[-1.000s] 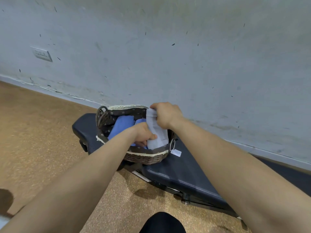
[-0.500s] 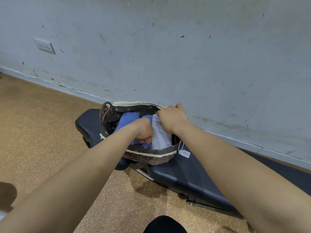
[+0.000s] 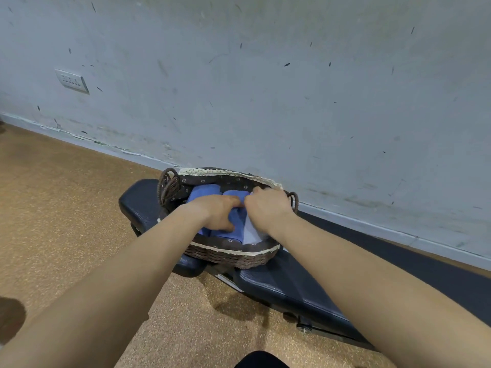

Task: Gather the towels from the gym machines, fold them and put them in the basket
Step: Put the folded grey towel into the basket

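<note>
Head: left hand [image 3: 220, 213] grips blue towel [image 3: 236, 227]; right hand [image 3: 268, 208] (grip unclear) on pale towel [image 3: 251, 232].

We find no word, number or brand that we can read. The wall plate [image 3: 71, 81] bears a row of small dark marks, too blurred to tell as letters. The basket [image 3: 231, 254] has a liner printed with tiny pale flowers, and no lettering shows on it. A pale strip [image 3: 229, 282] sits on the frame under the desk [image 3: 287, 285]; it may be a label, but it is too small to make out.
</note>
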{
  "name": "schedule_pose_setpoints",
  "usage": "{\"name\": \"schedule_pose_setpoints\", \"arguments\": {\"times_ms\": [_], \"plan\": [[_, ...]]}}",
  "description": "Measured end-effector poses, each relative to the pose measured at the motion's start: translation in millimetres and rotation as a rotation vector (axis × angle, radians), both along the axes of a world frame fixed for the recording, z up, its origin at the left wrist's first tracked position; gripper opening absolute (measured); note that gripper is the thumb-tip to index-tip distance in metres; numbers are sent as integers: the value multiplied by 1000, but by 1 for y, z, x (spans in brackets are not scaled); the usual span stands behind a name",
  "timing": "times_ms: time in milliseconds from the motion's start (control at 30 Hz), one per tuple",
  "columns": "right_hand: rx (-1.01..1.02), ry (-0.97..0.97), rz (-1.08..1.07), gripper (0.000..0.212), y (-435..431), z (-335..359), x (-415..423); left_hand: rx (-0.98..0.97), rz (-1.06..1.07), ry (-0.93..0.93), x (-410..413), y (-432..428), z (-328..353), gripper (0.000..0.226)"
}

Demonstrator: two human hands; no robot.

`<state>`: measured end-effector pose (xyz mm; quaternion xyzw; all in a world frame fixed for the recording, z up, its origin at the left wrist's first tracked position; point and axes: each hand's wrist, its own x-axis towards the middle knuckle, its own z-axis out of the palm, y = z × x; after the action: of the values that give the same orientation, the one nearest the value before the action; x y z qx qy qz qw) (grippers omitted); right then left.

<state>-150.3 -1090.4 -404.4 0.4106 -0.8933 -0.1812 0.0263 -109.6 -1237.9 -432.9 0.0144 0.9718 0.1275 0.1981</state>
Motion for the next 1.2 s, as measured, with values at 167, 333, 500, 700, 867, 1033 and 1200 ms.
{"name": "schedule_pose_setpoints", "arguments": {"times_ms": [167,333,500,700,867,1033,1200], "plan": [[157,-393,-127,36,5,-5,6,-33,19,-101,-8,-6,4,94],[151,-418,-152,40,-5,-12,-12,-191,-78,-72,-13,-1,1,83],[91,-368,-121,49,-8,-20,-15,-353,-105,8,-12,12,-6,78],[-11,-418,-159,45,4,-12,-6,-254,-4,-40,0,14,8,73],[-209,-393,-179,19,20,18,0,-153,107,0,19,21,36,72],[-316,-348,-192,33,54,59,17,-126,181,68,47,34,75,69],[-333,-278,-244,32,106,100,40,-129,139,132,71,68,112,64]]}}
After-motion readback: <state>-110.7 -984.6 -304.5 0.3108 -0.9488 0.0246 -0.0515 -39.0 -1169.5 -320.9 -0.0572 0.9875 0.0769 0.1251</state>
